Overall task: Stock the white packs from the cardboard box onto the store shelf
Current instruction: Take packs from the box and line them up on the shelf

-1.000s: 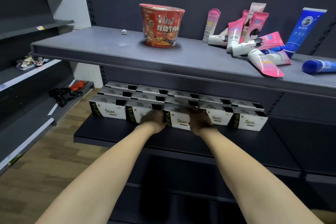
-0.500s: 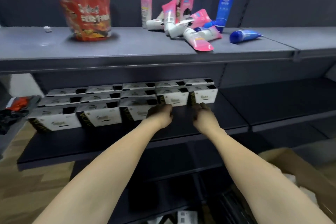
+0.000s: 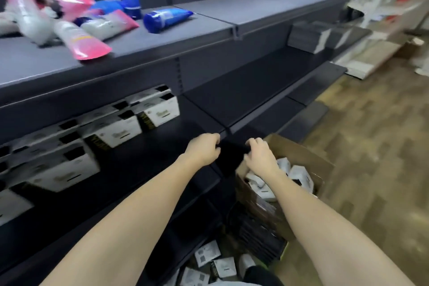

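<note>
Both hands have come away from the row of packs: the left hand point(image 3: 204, 150) hangs over the front edge of the store shelf point(image 3: 162, 146), fingers loosely curled and holding nothing, and the right hand point(image 3: 261, 154) hovers above the cardboard box point(image 3: 304, 158), fingers spread and likewise empty. A second ago they were pressed against the front packs on the shelf, squaring them up; now the view has swung right toward the box, which I take to mean that batch is placed and the next one is about to be fetched. The white packs point(image 3: 111, 129) already stocked stand in tidy rows at the left of the shelf, with bare shelf to their right. The box, on the floor against the shelving, still holds a loose jumble of white packs point(image 3: 299, 176), so the job looks only partly done. A few more lie spilled on the floor point(image 3: 209, 256) near the person's feet. On the upper shelf sit pink and blue tubes point(image 3: 92, 23).
</note>
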The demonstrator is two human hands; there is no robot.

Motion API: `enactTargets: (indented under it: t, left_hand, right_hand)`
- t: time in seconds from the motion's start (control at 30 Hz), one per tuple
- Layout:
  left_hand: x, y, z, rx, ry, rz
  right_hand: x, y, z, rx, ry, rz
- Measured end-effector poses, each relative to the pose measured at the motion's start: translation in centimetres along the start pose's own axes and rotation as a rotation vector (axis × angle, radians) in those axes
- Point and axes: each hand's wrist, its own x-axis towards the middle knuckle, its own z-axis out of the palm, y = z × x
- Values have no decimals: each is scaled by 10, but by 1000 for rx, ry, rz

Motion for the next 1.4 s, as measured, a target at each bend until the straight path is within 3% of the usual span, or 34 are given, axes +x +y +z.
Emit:
enactTargets:
  t: [0.5,0.83,1.13,1.4]
  left_hand:
    - [99,113,125,47,-284,207]
    - [143,148,194,-4,-444,71]
    - [167,164,220,-29,-472,27]
    - [177,151,223,-21,-507,-51]
  right_hand:
    - [-20,180,35,62,-249,397]
    - [-1,234,75,-122,-463,324]
    - [-1,263,98,-371,-802,343]
    - [9,272,114,-399,-893,391]
